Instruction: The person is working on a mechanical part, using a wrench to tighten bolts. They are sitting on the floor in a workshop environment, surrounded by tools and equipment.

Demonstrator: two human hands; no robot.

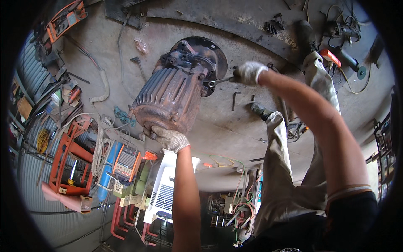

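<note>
Two gloved hands work on a rusty finned motor point(170, 94) lying on the concrete floor point(222, 126), its black flange point(216, 56) pointing away from the person. Left hand point(169, 138) presses on the motor's near end cap, fingers spread over the rim, gripping nothing else. Right hand point(248, 72) is closed around the handle of a wrench point(219, 80), whose head sits on a bolt at the flange end. An L-shaped hex key point(235, 101) lies on the floor just right of the motor. An orange meter point(126, 161) stands near the left forearm.
</note>
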